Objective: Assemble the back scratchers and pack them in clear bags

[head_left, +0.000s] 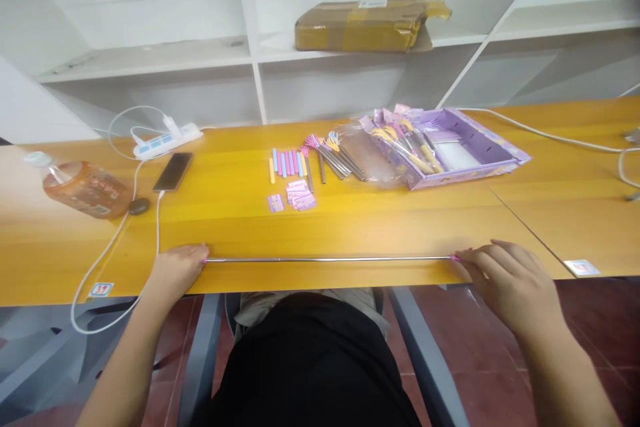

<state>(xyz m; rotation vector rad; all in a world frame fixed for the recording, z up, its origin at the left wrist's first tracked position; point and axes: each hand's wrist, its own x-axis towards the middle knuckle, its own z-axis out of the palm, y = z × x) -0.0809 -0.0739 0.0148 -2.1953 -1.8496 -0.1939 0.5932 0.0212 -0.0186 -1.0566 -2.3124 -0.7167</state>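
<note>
A telescopic back scratcher (325, 259), pulled out into a long thin metal rod, stretches level along the table's front edge. My left hand (179, 271) is closed round its left end, where a bit of pink peeks out. At the other end, my right hand (513, 283) pinches a small pink part between thumb and fingers. Beyond the rod lie several shorter back scratchers (340, 159) with pink, yellow and blue claw heads. Several coloured tubes (287, 163) form a row beside them, with small purple printed cards (301, 197) in front.
A purple box (465, 177) holds bagged back scratchers (407, 147). At left are a bottle of orange-brown liquid (87, 188), a phone (173, 171), a power strip (170, 141) and loose white cables. A taped carton (357, 27) sits on the shelf (160, 67) behind.
</note>
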